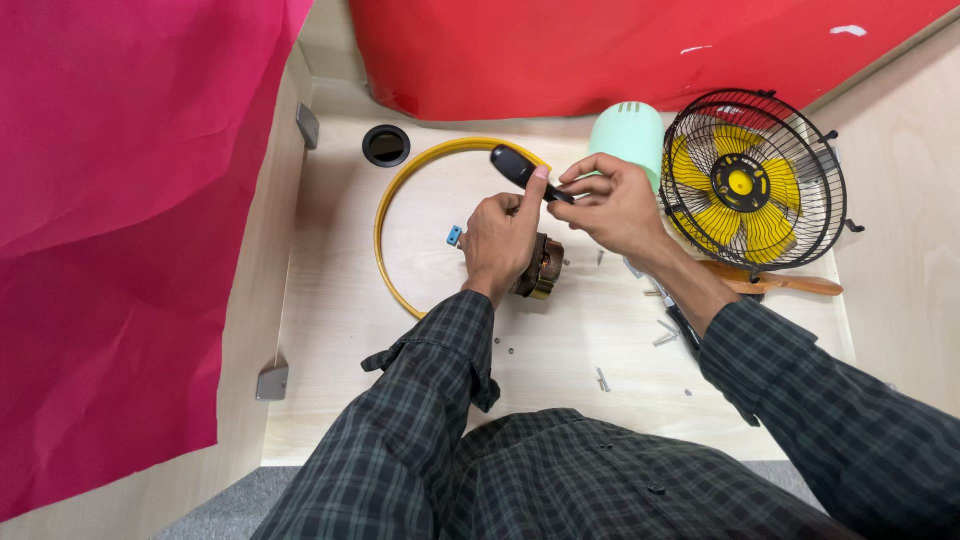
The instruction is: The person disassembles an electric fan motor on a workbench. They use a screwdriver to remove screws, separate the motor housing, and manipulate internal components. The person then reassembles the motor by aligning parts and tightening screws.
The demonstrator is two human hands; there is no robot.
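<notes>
- Above the middle of the bench [560, 350], the left hand [500, 240] pinches a black-handled tool [520, 168], likely a screwdriver, its fingers [532, 185] clamped near the lower end of the handle so that the handle tilts up and away from the person.
- The right hand [612, 205] meets it from the other side, fingers together at the tool's slim end; what they grip there, a tip or a small screw, is too small to make out.
- Directly beneath the left hand lies a brass-coloured motor [545, 272], resting on the bench and largely covered by the hand, so its shape and fixings cannot be read.
- Around this group curves a yellow ring [385, 215], lying flat; a small blue part [454, 236] sits inside it.
- Loose screws [603, 380] lie scattered near the person, apart from one another.
- To the right stands a black wire grille [755, 180] enclosing yellow blades, leaning beside a pale green housing [630, 130]; a wooden handle [785, 285] lies below it, its working end hidden behind the right wrist.
- Red sheeting [620, 50] backs the bench and covers the left side.
</notes>
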